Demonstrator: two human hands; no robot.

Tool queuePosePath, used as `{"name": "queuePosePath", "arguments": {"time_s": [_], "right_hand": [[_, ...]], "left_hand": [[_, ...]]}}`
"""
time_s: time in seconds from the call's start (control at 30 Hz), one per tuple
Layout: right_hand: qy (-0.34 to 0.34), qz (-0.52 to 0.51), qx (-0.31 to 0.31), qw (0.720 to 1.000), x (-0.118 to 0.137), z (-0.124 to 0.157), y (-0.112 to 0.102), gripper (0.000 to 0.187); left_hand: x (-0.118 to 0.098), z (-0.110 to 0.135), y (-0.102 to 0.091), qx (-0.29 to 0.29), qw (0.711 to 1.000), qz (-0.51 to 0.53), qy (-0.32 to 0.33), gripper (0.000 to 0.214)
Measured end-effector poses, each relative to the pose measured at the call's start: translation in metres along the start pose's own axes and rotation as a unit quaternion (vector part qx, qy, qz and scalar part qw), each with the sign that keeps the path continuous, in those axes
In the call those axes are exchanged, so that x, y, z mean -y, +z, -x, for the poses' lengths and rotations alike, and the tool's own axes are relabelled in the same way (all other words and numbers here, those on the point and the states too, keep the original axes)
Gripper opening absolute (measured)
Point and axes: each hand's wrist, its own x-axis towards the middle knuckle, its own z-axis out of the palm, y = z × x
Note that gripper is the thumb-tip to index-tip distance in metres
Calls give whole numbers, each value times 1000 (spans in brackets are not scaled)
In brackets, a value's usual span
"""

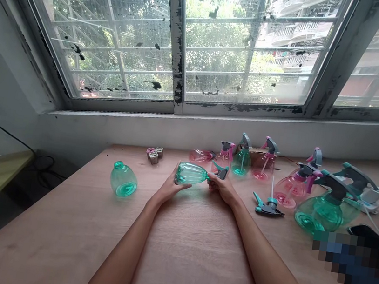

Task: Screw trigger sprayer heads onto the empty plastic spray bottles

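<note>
A green clear spray bottle [191, 173] is held sideways above the table, its base to the left. My left hand [172, 186] is closed around the base end. At the neck, my right hand [221, 187] grips the grey-and-teal spray head [220, 171]; my fingers partly hide where it meets the bottle. To the left stands a green bottle [123, 180] without a spray head. Right of my right hand, a loose grey-and-teal spray head [269, 207] lies on the table with its tube pointing up.
Along the wall stand pink spray bottles [264, 166] and a green one [242, 161]; another pink bottle [201, 156] lies on its side. Larger green bottles [320, 212], a phone [367, 233] and a white charger [372, 198] sit right. Small blocks [154, 155] lie at the back left.
</note>
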Motion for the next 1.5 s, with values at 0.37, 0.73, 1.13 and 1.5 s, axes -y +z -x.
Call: {"name": "queuePosePath", "arguments": {"time_s": [0.37, 0.73, 1.13, 1.5], "right_hand": [[1, -5, -6, 1000, 6, 2, 4, 22], [11, -4, -13, 1000, 10, 4, 6, 22], [13, 5, -7, 1000, 9, 3, 5, 21], [3, 7, -10, 1000, 6, 3, 5, 21]], "left_hand": [[-6, 1, 1, 2, 1000, -19, 14, 49], [-3, 0, 2, 0, 1000, -21, 11, 44], [-2, 1, 0, 4, 1000, -11, 4, 44], [-4, 1, 1, 8, 1000, -4, 4, 59]]}}
